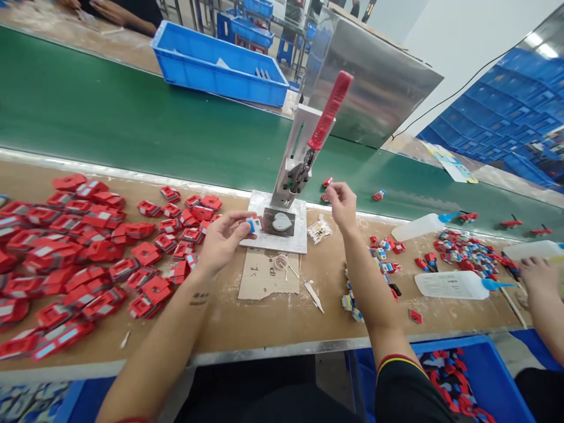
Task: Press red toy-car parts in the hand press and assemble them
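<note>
My left hand (220,239) pinches a small blue-and-white plastic part (254,225) at the left edge of a clamp fixture's pale base plate (275,242). On that plate sits a dark block with a grey heart-shaped piece (282,221). Above it rises the toggle clamp's red handle (331,108), tilted up and touched by neither hand. My right hand (342,202) is raised right of the fixture with fingertips pressed together; what they hold, if anything, is too small to make out. A clear bag of tiny parts (319,230) lies below it.
Many red plastic shells (66,241) cover the bench's left side. A green conveyor belt (110,117) runs behind, with a blue crate (220,70) beyond. To the right lie glue bottles (453,285) and small assembled parts (467,249). A co-worker's hand (540,276) is at far right.
</note>
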`<state>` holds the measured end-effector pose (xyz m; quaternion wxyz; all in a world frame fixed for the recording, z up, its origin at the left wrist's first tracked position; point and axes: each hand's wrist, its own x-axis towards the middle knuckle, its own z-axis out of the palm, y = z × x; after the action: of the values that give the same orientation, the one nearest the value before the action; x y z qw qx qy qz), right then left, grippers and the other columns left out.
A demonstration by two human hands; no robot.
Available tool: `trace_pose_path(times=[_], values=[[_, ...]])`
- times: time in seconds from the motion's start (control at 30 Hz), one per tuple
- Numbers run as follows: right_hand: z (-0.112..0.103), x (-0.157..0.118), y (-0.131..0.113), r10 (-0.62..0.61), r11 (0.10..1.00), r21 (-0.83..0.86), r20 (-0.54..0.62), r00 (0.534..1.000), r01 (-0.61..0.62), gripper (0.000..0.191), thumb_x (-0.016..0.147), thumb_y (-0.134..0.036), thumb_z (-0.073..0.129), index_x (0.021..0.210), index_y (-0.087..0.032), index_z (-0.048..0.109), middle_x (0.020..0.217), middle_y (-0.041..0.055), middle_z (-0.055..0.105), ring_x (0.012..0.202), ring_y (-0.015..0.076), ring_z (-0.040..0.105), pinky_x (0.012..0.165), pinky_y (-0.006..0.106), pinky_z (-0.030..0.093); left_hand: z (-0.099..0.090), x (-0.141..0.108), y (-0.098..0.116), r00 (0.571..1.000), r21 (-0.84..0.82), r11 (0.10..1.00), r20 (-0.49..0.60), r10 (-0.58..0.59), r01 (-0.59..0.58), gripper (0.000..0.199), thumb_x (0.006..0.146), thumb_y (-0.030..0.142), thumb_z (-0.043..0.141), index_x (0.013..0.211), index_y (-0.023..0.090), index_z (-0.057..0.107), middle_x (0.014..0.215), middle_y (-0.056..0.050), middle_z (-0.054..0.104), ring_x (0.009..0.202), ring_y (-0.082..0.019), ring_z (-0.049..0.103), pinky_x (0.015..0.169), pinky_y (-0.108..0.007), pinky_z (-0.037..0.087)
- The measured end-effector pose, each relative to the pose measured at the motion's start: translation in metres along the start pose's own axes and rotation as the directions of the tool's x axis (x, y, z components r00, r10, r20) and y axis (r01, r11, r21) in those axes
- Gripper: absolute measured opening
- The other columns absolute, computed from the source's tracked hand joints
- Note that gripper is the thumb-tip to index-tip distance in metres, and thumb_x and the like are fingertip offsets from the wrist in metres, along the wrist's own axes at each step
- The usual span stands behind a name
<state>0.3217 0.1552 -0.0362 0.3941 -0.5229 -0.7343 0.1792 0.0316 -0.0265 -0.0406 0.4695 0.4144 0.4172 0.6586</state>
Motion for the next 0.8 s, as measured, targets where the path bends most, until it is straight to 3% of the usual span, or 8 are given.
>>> trace_pose_path(times=[0.1,0.27,0.43,0.57,0.8], values=[[0.032,-0.039,-0.037,-0.002,0.930,0.365,0.079,0.997,-0.027,0.032,0.092,-0.055,0.069,0.102,-0.025,0.067,0.094,0.0033,0.072,0.081,0.0172,0.067,0.070,0.031,0.055,0.000,-0.001,-0.028,0.985,-0.191,0.981,-0.167,-0.047,0.014,0.053,0.068,0.063,0.095,0.097,0.022,0.076,0.104,-0.007,0.080,0.086,-0.020,0.079,0.068,-0.030,0.069],[0.076,-0.059,-0.067,0.165,0.789,0.559,0.207,0.964,-0.255,0.051,0.070,-0.061,0.086,0.101,-0.024,0.068,0.101,0.0043,0.075,0.078,0.0165,0.068,0.062,0.029,0.051,-0.004,-0.009,-0.044,0.984,-0.189,0.981,-0.160,-0.081,0.050,0.053,0.066,0.058,0.097,0.095,0.019,0.075,0.105,-0.008,0.079,0.089,-0.020,0.077,0.068,-0.029,0.068],[0.084,-0.050,-0.068,0.221,0.752,0.593,0.186,0.957,-0.289,0.047,0.064,-0.055,0.090,0.087,-0.023,0.064,0.085,0.0007,0.070,0.074,0.0154,0.064,0.059,0.028,0.048,-0.006,-0.010,-0.044,0.985,-0.220,0.974,-0.151,-0.088,0.053,0.053,0.067,0.059,0.096,0.096,0.019,0.076,0.105,-0.007,0.078,0.088,-0.018,0.076,0.067,-0.026,0.067],[0.088,-0.050,-0.069,0.259,0.706,0.641,0.163,0.952,-0.302,0.050,0.062,-0.056,0.090,0.086,-0.025,0.058,0.082,-0.0022,0.066,0.071,0.0138,0.061,0.052,0.025,0.042,-0.006,-0.010,-0.044,0.987,-0.224,0.974,-0.143,-0.072,0.039,0.052,0.068,0.057,0.096,0.096,0.019,0.075,0.108,-0.008,0.078,0.091,-0.019,0.077,0.069,-0.027,0.068],[0.091,-0.052,-0.069,0.251,0.688,0.663,0.163,0.954,-0.294,0.057,0.062,-0.066,0.088,0.086,-0.026,0.055,0.085,-0.0020,0.063,0.075,0.0143,0.058,0.055,0.025,0.044,-0.006,-0.010,-0.042,0.990,-0.223,0.974,-0.131,-0.061,0.030,0.054,0.068,0.060,0.095,0.097,0.019,0.074,0.110,-0.008,0.078,0.092,-0.019,0.077,0.070,-0.028,0.069]])
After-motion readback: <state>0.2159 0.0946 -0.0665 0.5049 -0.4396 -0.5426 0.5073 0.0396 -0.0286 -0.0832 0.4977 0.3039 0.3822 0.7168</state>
